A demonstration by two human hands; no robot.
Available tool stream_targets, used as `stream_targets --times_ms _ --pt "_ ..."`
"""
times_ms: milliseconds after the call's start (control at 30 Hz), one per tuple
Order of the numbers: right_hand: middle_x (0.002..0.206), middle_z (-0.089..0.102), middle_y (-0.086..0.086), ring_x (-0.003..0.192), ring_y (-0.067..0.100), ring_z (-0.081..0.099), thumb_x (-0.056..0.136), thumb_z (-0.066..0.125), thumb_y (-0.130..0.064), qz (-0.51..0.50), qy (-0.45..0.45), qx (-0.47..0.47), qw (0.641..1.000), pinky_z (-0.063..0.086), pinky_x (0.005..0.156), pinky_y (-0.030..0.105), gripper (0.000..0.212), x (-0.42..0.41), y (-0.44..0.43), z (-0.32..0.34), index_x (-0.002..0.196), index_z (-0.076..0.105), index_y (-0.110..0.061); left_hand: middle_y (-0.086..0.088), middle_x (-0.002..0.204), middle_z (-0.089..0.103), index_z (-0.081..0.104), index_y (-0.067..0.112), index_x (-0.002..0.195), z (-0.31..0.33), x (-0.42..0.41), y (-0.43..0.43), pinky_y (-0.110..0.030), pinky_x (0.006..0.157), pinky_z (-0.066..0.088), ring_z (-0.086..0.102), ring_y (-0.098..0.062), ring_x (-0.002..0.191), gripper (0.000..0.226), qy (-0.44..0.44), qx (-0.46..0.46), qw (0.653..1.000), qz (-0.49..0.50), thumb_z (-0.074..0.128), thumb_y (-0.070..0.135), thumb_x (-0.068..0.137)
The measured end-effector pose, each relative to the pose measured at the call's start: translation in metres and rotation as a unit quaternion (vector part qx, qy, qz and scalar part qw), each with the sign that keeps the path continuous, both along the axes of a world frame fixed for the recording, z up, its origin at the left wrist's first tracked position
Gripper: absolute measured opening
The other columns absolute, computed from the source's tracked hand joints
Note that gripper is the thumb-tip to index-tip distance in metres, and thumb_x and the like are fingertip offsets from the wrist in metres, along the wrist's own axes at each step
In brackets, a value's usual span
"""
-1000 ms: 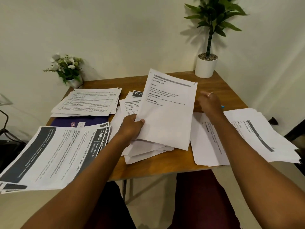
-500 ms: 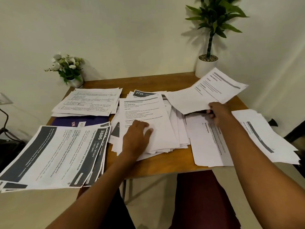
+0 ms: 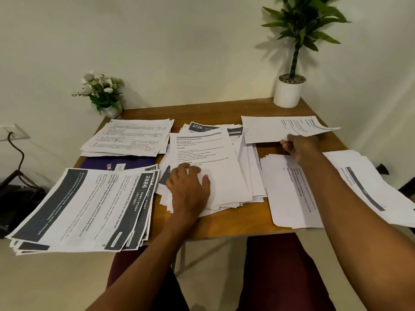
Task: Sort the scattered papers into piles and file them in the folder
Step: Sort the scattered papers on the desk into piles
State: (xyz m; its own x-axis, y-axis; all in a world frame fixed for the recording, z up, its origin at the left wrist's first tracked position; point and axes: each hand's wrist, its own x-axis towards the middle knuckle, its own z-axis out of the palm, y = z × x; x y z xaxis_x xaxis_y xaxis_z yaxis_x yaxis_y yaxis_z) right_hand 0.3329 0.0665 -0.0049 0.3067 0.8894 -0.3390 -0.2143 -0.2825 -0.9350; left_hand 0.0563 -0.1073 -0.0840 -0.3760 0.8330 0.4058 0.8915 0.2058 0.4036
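Observation:
A loose middle stack of printed papers [image 3: 215, 167] lies on the wooden table [image 3: 235, 223]; my left hand [image 3: 189, 189] rests flat on its near left part. My right hand [image 3: 298, 145] pinches the near edge of a single printed sheet [image 3: 278, 129], held low over the table's far right. A purple folder [image 3: 107, 163] shows between a far-left pile [image 3: 130, 136] and a near-left pile with dark headers [image 3: 89, 207] that overhangs the table edge. A right pile [image 3: 289, 194] lies under my right forearm, with more sheets [image 3: 368, 187] further right.
A white pot with a tall green plant [image 3: 289, 90] stands at the far right corner. A small flower pot [image 3: 105, 95] sits at the far left corner. A wall socket with a black cable [image 3: 13, 140] is left of the table.
My right hand took the sheet from my left hand, carried it right and lowered it toward the table's far right. My left hand dropped flat onto the middle stack.

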Motion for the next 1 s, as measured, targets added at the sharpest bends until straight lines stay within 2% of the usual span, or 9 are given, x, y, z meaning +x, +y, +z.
stream_targets --times_ms 133,300,467,567,667,733,833,933,1000 --pt "0.100 0.073 0.008 0.059 0.013 0.065 0.098 0.059 0.000 -0.041 -0.003 0.003 0.999 0.058 0.054 0.021 0.031 0.003 -0.003 0.002 0.127 0.060 -0.011 -0.011 0.142 0.052 0.063 0.021 0.118 0.000 0.001 0.001 -0.062 0.106 0.037 0.042 -0.037 0.137 0.037 -0.023 -0.018 0.999 0.041 0.061 0.045 0.089" --pt "0.095 0.073 0.011 0.050 0.011 0.061 0.101 0.058 -0.008 -0.062 -0.043 -0.027 0.997 0.054 0.048 0.020 0.021 0.009 0.000 0.001 0.120 0.063 -0.004 -0.014 0.154 0.041 0.057 0.021 0.128 0.001 0.001 0.001 -0.059 0.113 0.029 0.033 -0.036 0.145 0.053 -0.040 -0.048 0.996 0.063 0.059 0.054 0.088" --pt "0.093 0.074 0.012 0.060 0.012 0.065 0.095 0.060 -0.005 -0.039 -0.073 -0.027 0.996 0.056 0.056 0.022 0.056 0.000 -0.016 0.005 0.147 0.045 -0.019 -0.011 0.153 0.041 0.055 0.022 0.130 0.010 0.002 0.002 -0.057 0.112 0.027 0.033 -0.034 0.141 0.059 -0.061 -0.062 0.993 0.084 0.063 0.057 0.084" --pt "0.102 0.072 0.007 0.069 0.010 0.065 0.096 0.063 -0.009 0.025 -0.131 0.022 0.991 0.055 0.057 0.019 0.046 -0.017 -0.037 0.008 0.139 0.056 -0.022 -0.009 0.147 0.043 0.053 0.021 0.130 0.021 0.004 0.001 -0.055 0.109 0.030 0.038 -0.034 0.135 0.058 -0.086 -0.033 0.993 0.075 0.074 0.044 0.082" --pt "0.107 0.069 -0.001 0.081 0.013 0.067 0.096 0.067 -0.014 0.083 -0.155 0.057 0.983 0.057 0.066 0.023 0.030 -0.033 -0.052 0.008 0.125 0.067 -0.022 -0.013 0.147 0.036 0.045 0.017 0.139 0.033 0.006 0.001 -0.049 0.101 0.045 0.046 -0.035 0.129 0.065 -0.105 0.012 0.993 0.044 0.077 0.012 0.083" --pt "0.104 0.071 -0.001 0.088 0.015 0.068 0.095 0.067 -0.015 0.138 -0.175 0.066 0.973 0.056 0.066 0.024 0.024 -0.042 -0.058 0.007 0.118 0.070 -0.022 -0.014 0.148 0.033 0.039 0.017 0.144 0.042 0.004 0.003 -0.043 0.091 0.055 0.052 -0.035 0.124 0.071 -0.152 0.021 0.988 0.036 0.074 -0.001 0.084" --pt "0.098 0.072 -0.001 0.087 0.017 0.067 0.095 0.067 -0.015 0.213 -0.204 0.080 0.952 0.051 0.064 0.023 0.020 -0.052 -0.065 0.003 0.114 0.071 -0.021 -0.015 0.144 0.043 0.031 0.017 0.152 0.050 -0.004 0.005 -0.037 0.090 0.053 0.052 -0.032 0.128 0.073 -0.270 -0.002 0.962 0.044 0.068 0.001 0.092" --pt "0.114 0.069 -0.002 0.102 0.014 0.064 0.094 0.070 -0.018 0.255 -0.232 0.096 0.934 0.048 0.074 0.020 0.030 -0.059 -0.071 -0.002 0.123 0.069 -0.017 -0.013 0.141 0.056 0.026 0.015 0.156 0.056 -0.011 0.003 -0.031 0.085 0.047 0.057 -0.030 0.127 0.068 -0.383 -0.010 0.923 0.043 0.058 0.001 0.098" --pt "0.120 0.067 -0.002 0.108 0.014 0.062 0.091 0.074 -0.024 0.251 -0.238 0.094 0.934 0.046 0.081 0.022 0.041 -0.062 -0.073 -0.005 0.130 0.065 -0.015 -0.011 0.146 0.053 0.032 0.012 0.155 0.062 -0.014 0.004 -0.028 0.090 0.045 0.054 -0.029 0.130 0.061 -0.406 -0.011 0.912 0.062 0.054 0.003 0.099"
